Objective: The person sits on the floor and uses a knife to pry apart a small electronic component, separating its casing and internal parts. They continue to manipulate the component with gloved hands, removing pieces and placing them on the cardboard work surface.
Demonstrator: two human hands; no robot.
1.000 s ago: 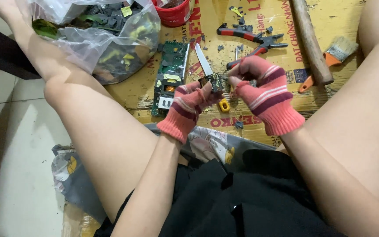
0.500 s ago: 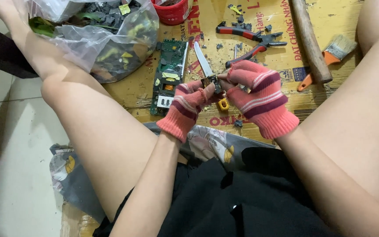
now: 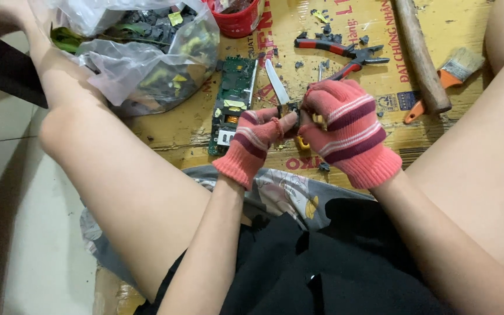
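Cardboard [image 3: 345, 23] floor; plastic bag [image 3: 141, 58] holds scrap (dark bits); both hands [image 3: 252, 143] [image 3: 345, 125] pinch a small part [image 3: 291, 111].

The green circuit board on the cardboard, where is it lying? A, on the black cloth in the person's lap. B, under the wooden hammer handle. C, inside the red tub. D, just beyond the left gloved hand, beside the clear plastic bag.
D: the green circuit board lies flat on the cardboard just past the left hand, next to the clear plastic bag.
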